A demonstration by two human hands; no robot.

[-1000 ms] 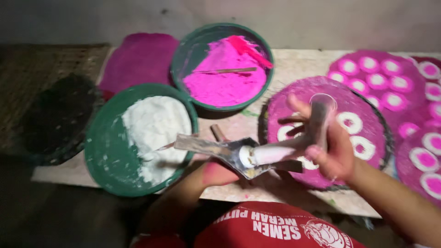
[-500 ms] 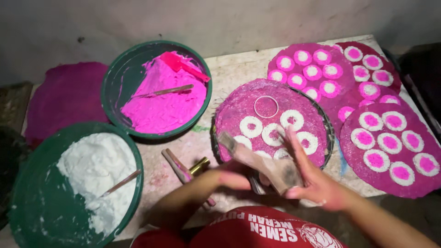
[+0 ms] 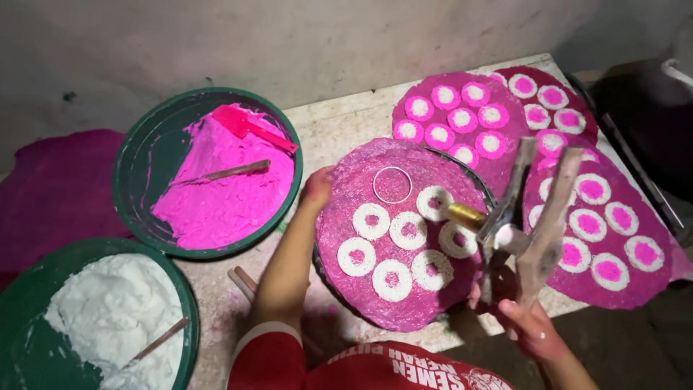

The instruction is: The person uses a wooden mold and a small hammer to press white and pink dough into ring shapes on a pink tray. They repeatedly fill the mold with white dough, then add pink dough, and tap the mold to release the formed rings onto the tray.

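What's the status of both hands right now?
Left hand resting on the round pink tray's edge. Right hand gripping wooden press tool above it. Nothing blocking the tray.

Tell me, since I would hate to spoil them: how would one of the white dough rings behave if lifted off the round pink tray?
Probably floppy: the white dough rings look thin and soft. Likely sticky, lying flat on the round pink tray. Apt to tear.

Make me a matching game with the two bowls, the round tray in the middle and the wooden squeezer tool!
Things:
1. upper green bowl
2. lower green bowl
3. middle round tray
4. wooden press

Matches:
a. held in the right hand
b. holds white paste
c. holds pink paste
d. left hand touches its edge

Pairs: 1-c, 2-b, 3-d, 4-a
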